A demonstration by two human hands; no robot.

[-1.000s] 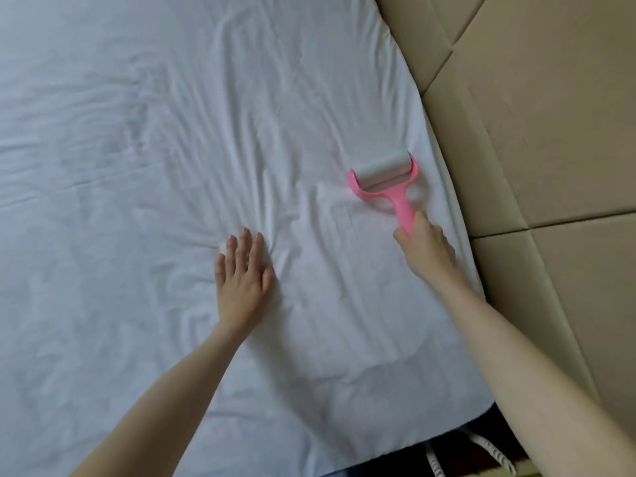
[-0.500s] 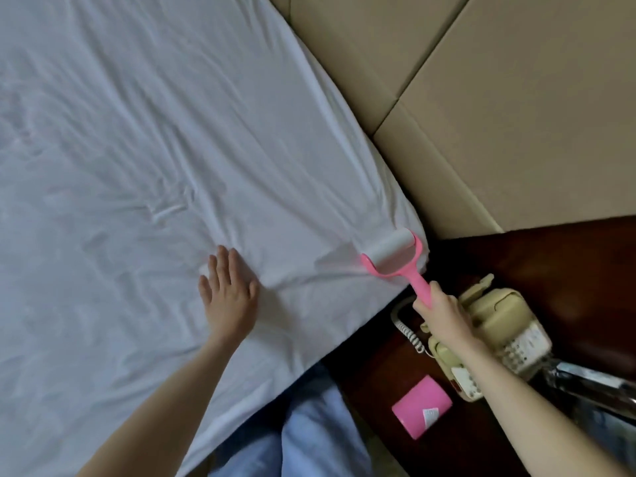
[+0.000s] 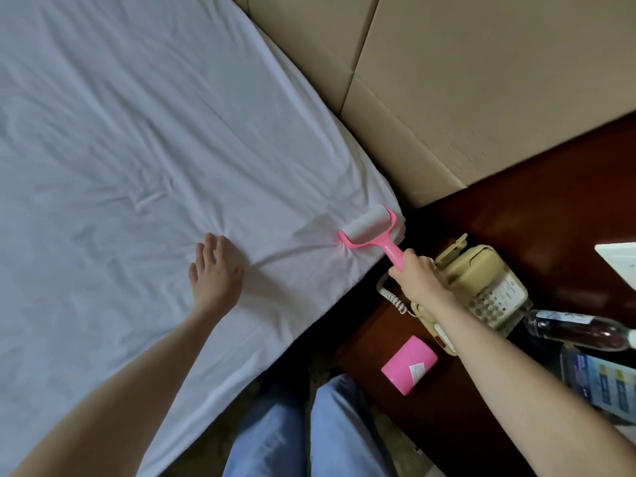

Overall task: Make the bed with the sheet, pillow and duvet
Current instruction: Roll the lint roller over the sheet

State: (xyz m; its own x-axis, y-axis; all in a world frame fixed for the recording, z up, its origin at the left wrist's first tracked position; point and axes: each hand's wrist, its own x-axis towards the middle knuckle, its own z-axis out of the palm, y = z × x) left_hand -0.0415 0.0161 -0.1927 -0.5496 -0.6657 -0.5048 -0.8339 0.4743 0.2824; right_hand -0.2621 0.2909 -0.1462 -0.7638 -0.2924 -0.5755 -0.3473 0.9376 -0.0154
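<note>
Rolling lint off the sheet (image 3: 144,139) at the bed's head corner. Right hand (image 3: 418,278) has its fingers wrapped round the pink handle of the roller (image 3: 370,228); the drum sits on the sheet right at the corner, next to the headboard (image 3: 464,98). Left hand (image 3: 215,270) lies flat on the sheet, fingers straight and spread, pinning the fabric well to the left of the roller.

Sheet is spread over the mattress, creased, with folds radiating between the flat hand and the roller. No pillow or duvet in view, so my read: sheet stage only, most of the task left.

Doing this step well, as I judge it:
- Keep the left palm down as an anchor so the roller doesn't drag the sheet into bunches.
- Stroke away from the anchor, toward the edge, short passes, light pressure.
- Corner fabric looks loose; pushing hard there could pull it off the mattress.
- Smooth the creases by hand after, else the duvet goes over ridges.

Risk: the right wrist hovers over the phone (image 3: 481,287) on the nightstand (image 3: 550,201); a pink roll (image 3: 409,370) and a bottle (image 3: 578,330) are close by too, so a wide backswing could knock something.
</note>
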